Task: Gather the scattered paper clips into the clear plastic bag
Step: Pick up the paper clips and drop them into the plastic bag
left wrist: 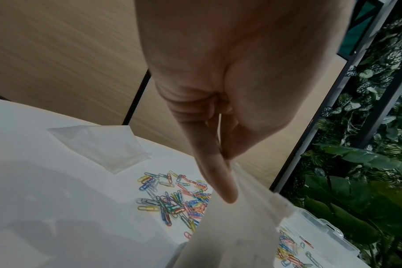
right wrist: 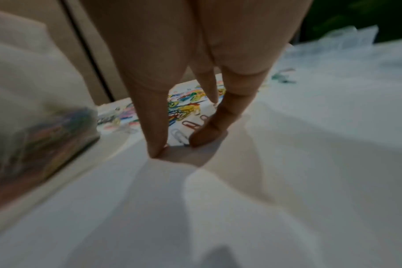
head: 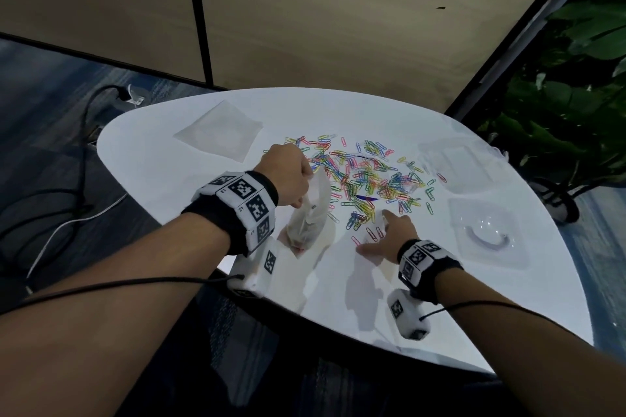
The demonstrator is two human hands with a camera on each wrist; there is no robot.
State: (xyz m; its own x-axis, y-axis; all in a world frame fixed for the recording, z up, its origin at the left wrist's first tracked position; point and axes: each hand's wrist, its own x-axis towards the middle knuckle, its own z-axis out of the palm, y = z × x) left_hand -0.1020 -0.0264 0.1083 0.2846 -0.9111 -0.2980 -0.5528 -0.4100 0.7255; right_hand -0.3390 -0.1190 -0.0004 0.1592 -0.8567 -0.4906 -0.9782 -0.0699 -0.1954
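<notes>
Several coloured paper clips (head: 366, 176) lie scattered across the middle of the white table (head: 162, 159). My left hand (head: 289, 176) pinches the top edge of the clear plastic bag (head: 311, 213), which hangs upright with its bottom on the table and holds some clips. In the left wrist view the thumb and a finger of the left hand (left wrist: 225, 172) clamp the bag (left wrist: 236, 226). My right hand (head: 389, 235) rests on the table with its fingers spread, fingertips touching down around a few loose clips (right wrist: 186, 127). The right hand (right wrist: 179, 143) holds nothing. The bag (right wrist: 46, 127) stands to its left.
A flat stack of spare clear bags (head: 220, 132) lies at the table's far left. Two clear plastic box halves (head: 454, 166) (head: 487, 234) sit at the right. Leafy plants (head: 576, 78) stand beyond the right edge. Cables (head: 67, 206) run over the floor at left.
</notes>
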